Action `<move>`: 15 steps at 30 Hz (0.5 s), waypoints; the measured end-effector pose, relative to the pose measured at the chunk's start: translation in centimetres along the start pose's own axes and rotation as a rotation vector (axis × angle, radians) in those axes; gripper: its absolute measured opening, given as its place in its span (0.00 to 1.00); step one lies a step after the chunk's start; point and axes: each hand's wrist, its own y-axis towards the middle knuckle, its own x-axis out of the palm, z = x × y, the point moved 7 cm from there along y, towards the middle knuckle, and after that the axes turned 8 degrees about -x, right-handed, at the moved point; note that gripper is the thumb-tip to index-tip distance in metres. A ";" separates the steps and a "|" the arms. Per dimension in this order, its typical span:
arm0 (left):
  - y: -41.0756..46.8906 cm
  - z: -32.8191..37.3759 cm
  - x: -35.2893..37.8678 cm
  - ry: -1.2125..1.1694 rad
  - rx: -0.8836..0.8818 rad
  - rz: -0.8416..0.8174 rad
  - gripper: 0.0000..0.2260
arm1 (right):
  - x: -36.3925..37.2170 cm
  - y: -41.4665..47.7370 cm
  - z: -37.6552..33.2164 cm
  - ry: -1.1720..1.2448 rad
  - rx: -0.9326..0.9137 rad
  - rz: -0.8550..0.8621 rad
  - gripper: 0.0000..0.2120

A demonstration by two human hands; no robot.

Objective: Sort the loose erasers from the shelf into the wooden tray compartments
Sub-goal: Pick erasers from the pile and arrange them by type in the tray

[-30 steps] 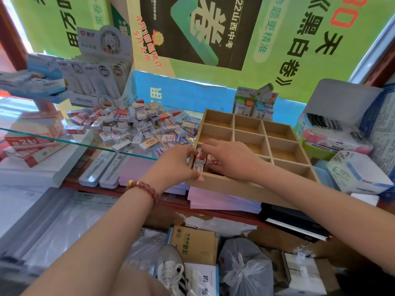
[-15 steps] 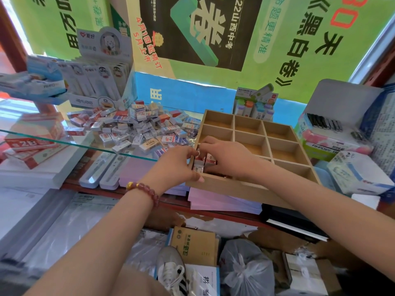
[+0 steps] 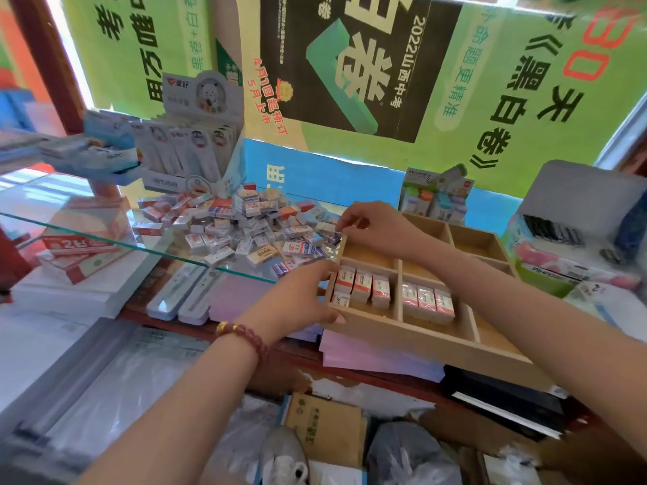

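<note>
Step in hand: I judge this to be a fresh pick from the eraser pile (image 3: 238, 229) for the wooden tray (image 3: 420, 336)
Right hand (image 3: 380, 227): it hangs over the tray's far-left corner with fingertips bent down onto the pile's near edge; I cannot tell whether they have closed on an eraser
Left hand (image 3: 297, 295): it clasps the tray's near-left corner, thumb on the front wall and fingers over the left wall
Erasers: most lie heaped on the glass shelf (image 3: 87, 225), just left of the tray; the left row (image 3: 360, 287) stands in the near-left compartment and the middle row (image 3: 427, 299) in the near-middle one
Doing it well: I would pinch one eraser by its long sides at the heap's loose edge, lift it straight up so its neighbours do not tumble off the glass, check its label, then stand it upright touching a like one
Bracing: I would steady the tray at that corner, since it sits on a pink paper stack (image 3: 367, 355) and may slide
</note>
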 end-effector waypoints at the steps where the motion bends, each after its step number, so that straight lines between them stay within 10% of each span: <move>1: -0.1 -0.2 -0.1 -0.018 0.006 -0.014 0.33 | 0.7 0.8 0.1 0.018 -0.006 -0.015 0.05; 15: -2.8 -4.5 -7.3 -0.157 0.041 0.412 0.06 | 5.7 12.5 3.9 -0.024 0.139 -0.101 0.21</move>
